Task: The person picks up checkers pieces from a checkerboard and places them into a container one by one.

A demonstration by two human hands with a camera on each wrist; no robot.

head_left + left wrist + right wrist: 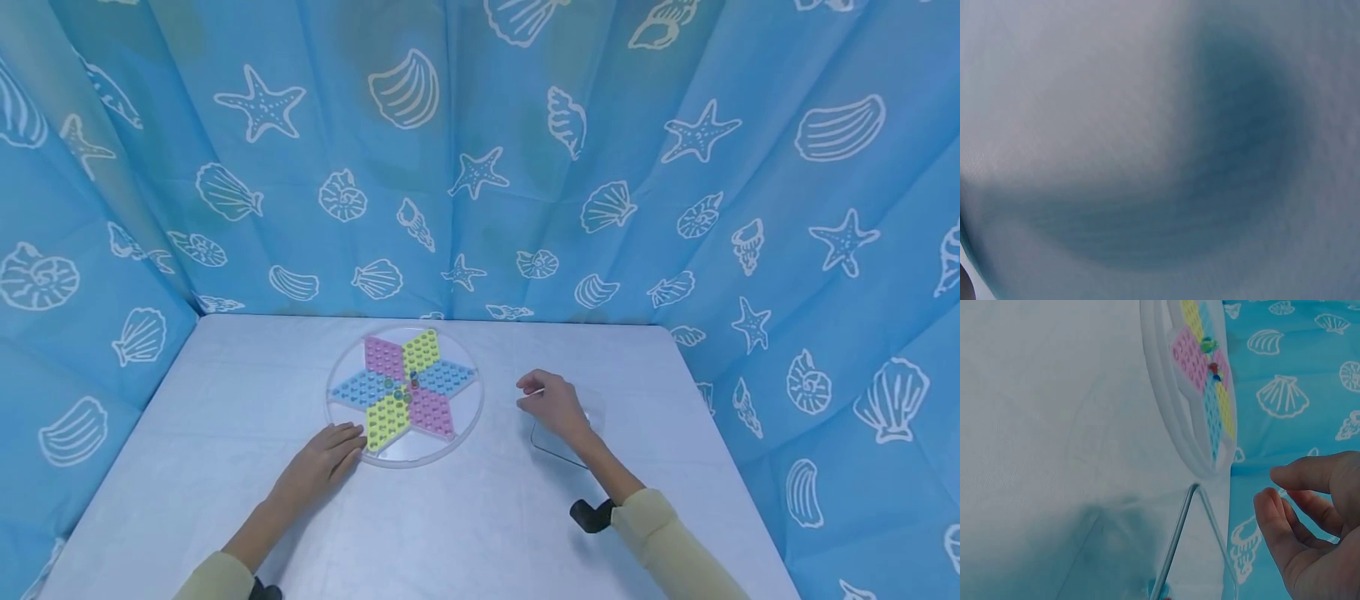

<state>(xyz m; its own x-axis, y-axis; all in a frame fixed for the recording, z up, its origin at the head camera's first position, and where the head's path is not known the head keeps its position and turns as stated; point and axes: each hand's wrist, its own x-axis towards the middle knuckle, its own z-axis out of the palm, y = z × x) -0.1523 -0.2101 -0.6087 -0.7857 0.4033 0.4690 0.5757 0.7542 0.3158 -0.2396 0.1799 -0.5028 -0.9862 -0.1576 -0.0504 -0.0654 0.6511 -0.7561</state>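
A round Chinese checkers board [441, 457] with a pink, yellow and blue star lies left of the table's middle. Several coloured marbles [399, 395] sit around its centre. My left hand [321, 460] lies flat-fingered on the table, its fingertips at the board's lower left rim. Over a clear box [558, 454] to the right, my right hand [553, 404] hovers with bent fingers. In the right wrist view a gap shows between thumb and fingertips, and I see nothing held there. Bits of teal and red [1159, 590] show at the box's lower edge.
A white cloth covers the table [465, 533]. Blue curtains [480, 225] with shell and starfish prints stand behind and at both sides. Black wrist mounts [591, 517] sit beside the sleeves. The left wrist view shows only blurred cloth and shadow.
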